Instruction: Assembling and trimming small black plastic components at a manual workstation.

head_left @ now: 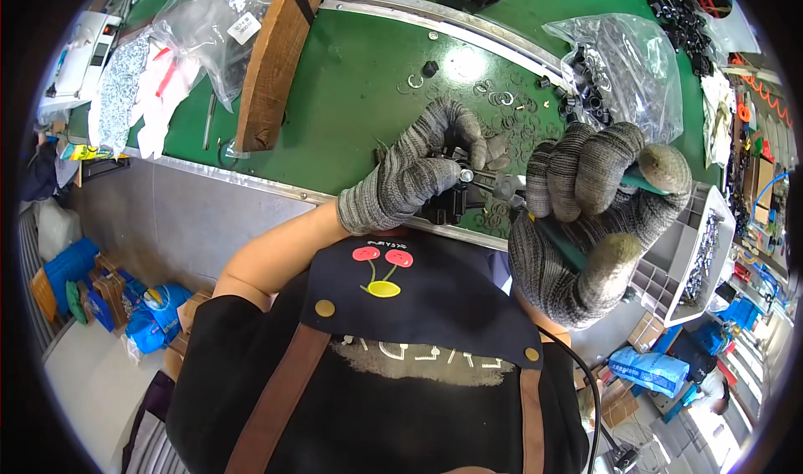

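My left hand (410,169), in a grey knitted glove, is closed round a small black part (452,204) at the table's near edge. A shiny round metal pin end (466,175) shows on that part. My right hand (598,215), gloved the same way with worn, dirty fingertips, grips green-handled pliers (569,244). Their metal jaws (504,186) point left and reach close to the pin; whether they touch it I cannot tell. Several thin dark retaining rings (519,122) lie scattered on the green table beyond my hands, along with a small black cap (430,68).
A long wooden block (276,64) lies left on the green table (351,81). Clear plastic bags (631,68) and black parts sit at the far right. A metal rail (452,18) crosses the back. To my right stands a grey bin (669,277) of small metal pieces.
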Available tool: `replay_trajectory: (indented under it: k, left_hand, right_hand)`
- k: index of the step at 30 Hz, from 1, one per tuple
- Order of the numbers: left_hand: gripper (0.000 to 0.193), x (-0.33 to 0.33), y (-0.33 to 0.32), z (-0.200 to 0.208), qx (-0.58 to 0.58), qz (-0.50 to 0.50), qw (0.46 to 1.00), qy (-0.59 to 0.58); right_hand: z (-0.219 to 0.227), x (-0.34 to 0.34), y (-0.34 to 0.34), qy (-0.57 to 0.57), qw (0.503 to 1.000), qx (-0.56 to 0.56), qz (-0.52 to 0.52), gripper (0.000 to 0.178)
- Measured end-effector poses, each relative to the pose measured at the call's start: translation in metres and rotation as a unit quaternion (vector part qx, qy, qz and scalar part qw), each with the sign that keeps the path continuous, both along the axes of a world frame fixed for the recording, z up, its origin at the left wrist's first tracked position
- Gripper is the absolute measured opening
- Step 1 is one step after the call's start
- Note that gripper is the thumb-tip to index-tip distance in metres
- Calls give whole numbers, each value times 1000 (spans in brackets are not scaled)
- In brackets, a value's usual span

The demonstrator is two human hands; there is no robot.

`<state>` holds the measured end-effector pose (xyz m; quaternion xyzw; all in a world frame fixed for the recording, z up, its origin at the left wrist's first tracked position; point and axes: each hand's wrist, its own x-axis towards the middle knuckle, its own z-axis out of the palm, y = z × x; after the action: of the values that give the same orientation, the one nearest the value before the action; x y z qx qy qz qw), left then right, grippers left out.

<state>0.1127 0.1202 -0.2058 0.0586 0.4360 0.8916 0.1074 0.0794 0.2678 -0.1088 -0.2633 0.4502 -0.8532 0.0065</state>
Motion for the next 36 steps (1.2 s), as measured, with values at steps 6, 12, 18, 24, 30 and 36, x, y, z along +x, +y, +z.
replay_trajectory:
  k: [6,12,18,24,30,36]
  left_hand:
    - [30,2,3,10,-24,34,999,10]
    - [45,1,6,-12,-17,3,999,35]
    - [77,26,39,-87,180,118,975,51]
    - [62,20,18,-52,-14,5,1000,-17]
    - [39,-6,10,-4,-26,-18,999,-1]
    - [36,-8,2,-10,81,-21,996,23]
  right_hand:
    - [-1,6,-11,51,997,34,-45,55]
    - [7,11,-15,50,997,52,-11,44]
    - [15,-4,-26,101,983,153,5,30]
    - [-4,-5,-33,66,993,85,-41,25]
    - [16,-12,-14,114,987,116,18,37]
    - [-42,-107,50,303,597,702,-244,22]
